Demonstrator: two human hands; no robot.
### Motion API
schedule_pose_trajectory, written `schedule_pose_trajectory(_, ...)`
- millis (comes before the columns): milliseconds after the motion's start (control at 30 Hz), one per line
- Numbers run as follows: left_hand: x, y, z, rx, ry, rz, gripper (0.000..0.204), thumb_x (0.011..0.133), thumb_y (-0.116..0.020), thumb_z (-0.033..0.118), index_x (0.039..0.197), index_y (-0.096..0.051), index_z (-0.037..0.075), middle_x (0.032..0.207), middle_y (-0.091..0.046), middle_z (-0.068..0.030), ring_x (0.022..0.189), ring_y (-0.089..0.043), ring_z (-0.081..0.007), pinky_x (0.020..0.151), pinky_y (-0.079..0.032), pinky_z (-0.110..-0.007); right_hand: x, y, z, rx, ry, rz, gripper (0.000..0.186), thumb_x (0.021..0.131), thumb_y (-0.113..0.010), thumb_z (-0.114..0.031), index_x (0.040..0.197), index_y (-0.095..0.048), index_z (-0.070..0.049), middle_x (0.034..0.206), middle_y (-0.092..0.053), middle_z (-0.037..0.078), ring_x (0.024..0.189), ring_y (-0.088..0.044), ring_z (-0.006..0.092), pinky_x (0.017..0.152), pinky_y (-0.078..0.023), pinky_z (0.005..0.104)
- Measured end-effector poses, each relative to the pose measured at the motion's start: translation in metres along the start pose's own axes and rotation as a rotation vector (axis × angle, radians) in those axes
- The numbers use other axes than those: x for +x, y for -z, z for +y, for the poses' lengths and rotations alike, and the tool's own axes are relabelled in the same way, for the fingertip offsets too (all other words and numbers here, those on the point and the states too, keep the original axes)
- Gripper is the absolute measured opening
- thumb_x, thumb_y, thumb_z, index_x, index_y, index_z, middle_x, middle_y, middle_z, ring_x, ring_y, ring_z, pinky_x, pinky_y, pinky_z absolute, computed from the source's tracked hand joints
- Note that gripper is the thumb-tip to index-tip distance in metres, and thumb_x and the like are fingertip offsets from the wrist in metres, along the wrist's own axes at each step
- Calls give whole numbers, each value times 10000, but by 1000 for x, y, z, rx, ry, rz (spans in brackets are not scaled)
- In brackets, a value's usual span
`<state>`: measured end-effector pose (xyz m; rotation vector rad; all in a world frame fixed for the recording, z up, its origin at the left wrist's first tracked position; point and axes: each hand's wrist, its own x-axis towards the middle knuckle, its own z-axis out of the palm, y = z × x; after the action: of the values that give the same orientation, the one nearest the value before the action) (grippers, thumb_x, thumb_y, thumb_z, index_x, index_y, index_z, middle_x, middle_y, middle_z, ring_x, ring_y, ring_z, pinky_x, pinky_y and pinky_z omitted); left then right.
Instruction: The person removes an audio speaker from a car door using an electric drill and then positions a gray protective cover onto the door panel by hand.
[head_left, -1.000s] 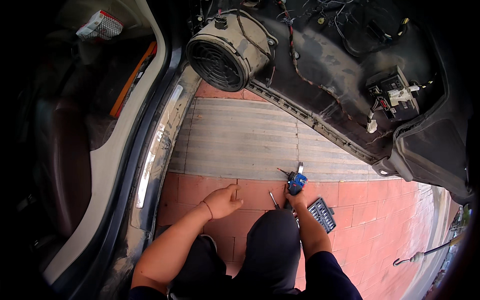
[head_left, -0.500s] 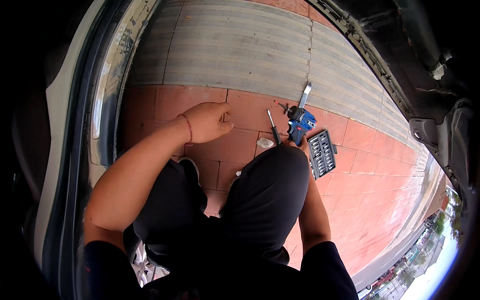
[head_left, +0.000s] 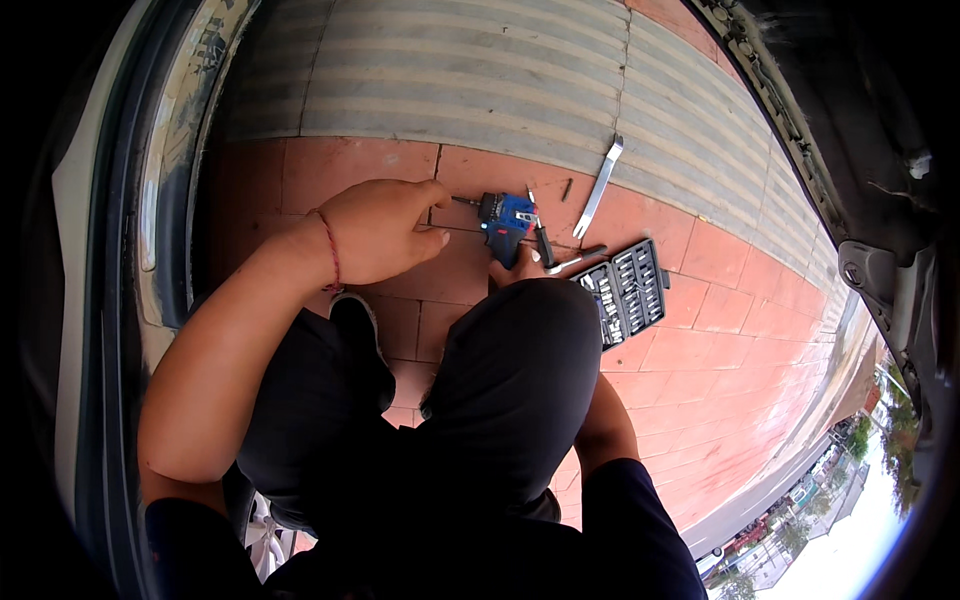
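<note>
My right hand (head_left: 518,268) is closed around the grip of a blue and black cordless drill (head_left: 510,222), low over the red paving beyond my right knee. A thin dark bit (head_left: 466,201) sticks out of its chuck, pointing left. My left hand (head_left: 385,228) hovers just left of the bit's tip, thumb and forefinger apart, with nothing seen between them. Its other fingers are partly hidden. A screwdriver (head_left: 543,247) with a black handle lies on the paving just right of the drill, partly covered by it.
Right of the drill lie a ratchet handle (head_left: 578,260), an open black socket case (head_left: 638,290), a flat silver pry bar (head_left: 598,190) and a small dark rod (head_left: 567,189). A worn car sill (head_left: 165,180) runs along my left. Dark door parts (head_left: 880,285) edge the right.
My right hand has brought the drill leftward, and its bit has swung round to point toward my left hand. The pry bar and ratchet handle show more fully now.
</note>
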<state>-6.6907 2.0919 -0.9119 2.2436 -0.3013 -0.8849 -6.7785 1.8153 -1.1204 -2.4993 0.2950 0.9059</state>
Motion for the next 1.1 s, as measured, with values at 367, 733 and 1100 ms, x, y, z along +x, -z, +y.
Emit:
schedule_pose_trajectory(367, 1, 4, 9, -63, -151, 63, 397, 907, -633, 236, 1241, -597, 26, 898, -662, -147, 839, -646, -288, 758, -506, -375, 66, 58, 20, -63, 163, 183, 279, 854, -618, -281, 1050, -643, -84, 1033, -692, 198, 983, -668, 385, 840, -532, 470)
schedule_pose_trajectory(733, 36, 7, 2, -216, -100, 245, 316, 953, -632, 199, 1185, -619, -16, 857, -659, -75, 744, -637, -156, 678, -523, -310, 45, 102, 6, 769, 185, 13, 191, 988, -580, -193, 1084, -635, -37, 874, -636, 71, 778, -638, 153, 663, -513, 274)
schedule_pose_trajectory(1100, 80, 20, 21, -1014, -255, 86, 274, 981, -653, 244, 1128, -640, 14, 796, -651, -42, 676, -644, -103, 634, -555, -248, -33, 210, -143, 612, 460, -183, 272, 1022, -569, -221, 1207, -633, -31, 844, -600, -13, 708, -535, 59, 608, -449, 218)
